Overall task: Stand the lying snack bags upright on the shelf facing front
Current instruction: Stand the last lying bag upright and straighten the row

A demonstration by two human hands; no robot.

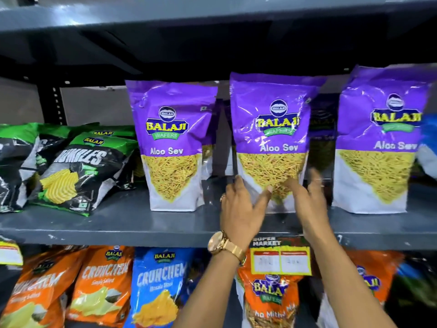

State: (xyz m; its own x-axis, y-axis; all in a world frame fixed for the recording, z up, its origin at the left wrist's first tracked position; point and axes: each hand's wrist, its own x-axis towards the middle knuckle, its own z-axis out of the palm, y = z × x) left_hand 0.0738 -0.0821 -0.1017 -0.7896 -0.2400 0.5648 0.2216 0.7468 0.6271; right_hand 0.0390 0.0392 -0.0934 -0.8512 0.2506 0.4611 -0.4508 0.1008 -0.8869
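Three purple Aloo Sev bags stand upright and face front on the grey shelf: a left bag, a middle bag and a right bag. My left hand, with a gold watch on the wrist, sits at the middle bag's lower left corner, fingers spread and thumb touching its front. My right hand is at the bag's lower right, fingers apart and blurred. Neither hand grips the bag. More purple bags stand behind in the dark.
Green and black wafer bags lean back at the shelf's left. The lower shelf holds orange and blue Crunchem bags. A yellow price tag hangs on the shelf edge. A blue bag shows at the right edge.
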